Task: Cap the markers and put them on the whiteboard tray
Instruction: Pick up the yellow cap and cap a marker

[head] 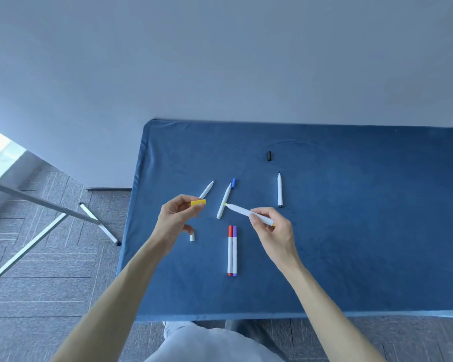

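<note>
the left hand (pixel 177 218) pinches a yellow cap (pixel 198 203); the right hand (pixel 270 226) grips the yellow marker (pixel 243 212), tip just right of the cap, apart. capped red marker (pixel 230 250) and purple marker (pixel 234 250) lie near on the worktop (pixel 351 244); an uncapped marker (pixel 224 202) lies between the hands.

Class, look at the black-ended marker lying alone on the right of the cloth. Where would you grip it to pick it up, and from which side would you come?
Grip the black marker around the middle of its white barrel, coming from above. It lies flat on the cloth with open space on both sides, and its tip is uncapped, so a mid-barrel pinch avoids the ink and leaves the tip free for the black cap.
</note>
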Available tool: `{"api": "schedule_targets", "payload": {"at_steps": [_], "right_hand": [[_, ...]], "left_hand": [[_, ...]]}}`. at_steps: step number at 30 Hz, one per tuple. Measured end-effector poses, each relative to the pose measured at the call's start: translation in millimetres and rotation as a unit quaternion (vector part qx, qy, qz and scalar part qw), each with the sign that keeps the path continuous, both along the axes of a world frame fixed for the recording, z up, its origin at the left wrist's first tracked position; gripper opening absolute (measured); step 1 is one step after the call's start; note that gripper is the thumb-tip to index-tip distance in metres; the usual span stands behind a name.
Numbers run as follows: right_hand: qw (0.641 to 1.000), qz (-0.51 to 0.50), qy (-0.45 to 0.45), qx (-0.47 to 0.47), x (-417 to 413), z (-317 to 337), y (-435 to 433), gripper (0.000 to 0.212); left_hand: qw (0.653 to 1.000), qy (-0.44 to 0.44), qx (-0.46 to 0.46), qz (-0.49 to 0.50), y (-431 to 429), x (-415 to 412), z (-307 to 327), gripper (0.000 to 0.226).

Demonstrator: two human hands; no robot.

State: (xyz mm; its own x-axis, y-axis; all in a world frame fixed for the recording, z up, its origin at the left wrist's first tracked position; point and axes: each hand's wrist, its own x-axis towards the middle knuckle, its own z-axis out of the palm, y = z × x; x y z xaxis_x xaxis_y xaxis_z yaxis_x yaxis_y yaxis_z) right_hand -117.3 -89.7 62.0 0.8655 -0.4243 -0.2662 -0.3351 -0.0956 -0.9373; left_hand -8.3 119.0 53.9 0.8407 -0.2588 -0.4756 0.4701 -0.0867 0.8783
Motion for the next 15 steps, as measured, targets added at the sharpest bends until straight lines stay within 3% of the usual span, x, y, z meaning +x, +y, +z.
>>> {"api": "schedule_targets", "payload": {"at_steps": [10, 15], "right_hand": [[0.999, -0.045, 0.009, 0.024, -9, 3, 9, 0.004], [0.998, -0.049, 0.007, 0.03, -11, 3, 11, 0.004]], "left_hand": [[0.999, 0.032, -0.036, 0.026, -6, -14, -5, 0.008], [1.0, 0.001, 0.023, 0.021, -7, -17, -11, 0.009]]}}
